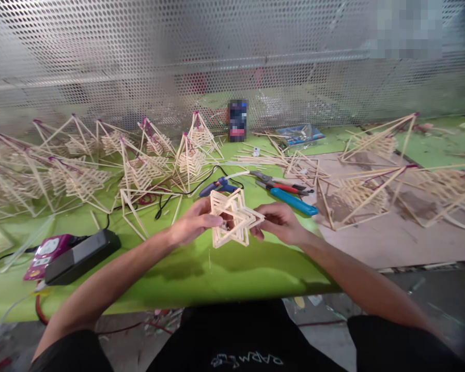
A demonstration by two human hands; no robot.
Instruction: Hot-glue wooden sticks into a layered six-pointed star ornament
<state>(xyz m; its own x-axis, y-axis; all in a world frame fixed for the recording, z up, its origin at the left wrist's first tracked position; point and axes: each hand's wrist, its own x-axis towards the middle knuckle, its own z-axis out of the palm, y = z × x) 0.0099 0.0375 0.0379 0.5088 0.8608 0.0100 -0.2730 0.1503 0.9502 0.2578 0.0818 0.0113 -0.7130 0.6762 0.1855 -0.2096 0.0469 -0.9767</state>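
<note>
A star-shaped lattice of stacked wooden sticks (234, 219) is held up over the green table, between both hands. My left hand (194, 222) grips its left side, thumb on top and fingers underneath. At the right-hand point, my right hand (281, 222) pinches the stick ends between thumb and fingers. Just beyond the star lies a blue glue gun (219, 186) with a white glue stick in its rear. Pliers with red handles (282, 185) and a cutter with a blue handle (292, 200) lie beyond my right hand.
Several stick pyramids with purple-tied tops (189, 160) crowd the left. More pyramids (368, 196) stand on a brown board (356, 243) at right. A power strip (48, 253) and black adapter (81, 257) sit front left. A phone (237, 121) leans against the perforated metal screen (139, 62).
</note>
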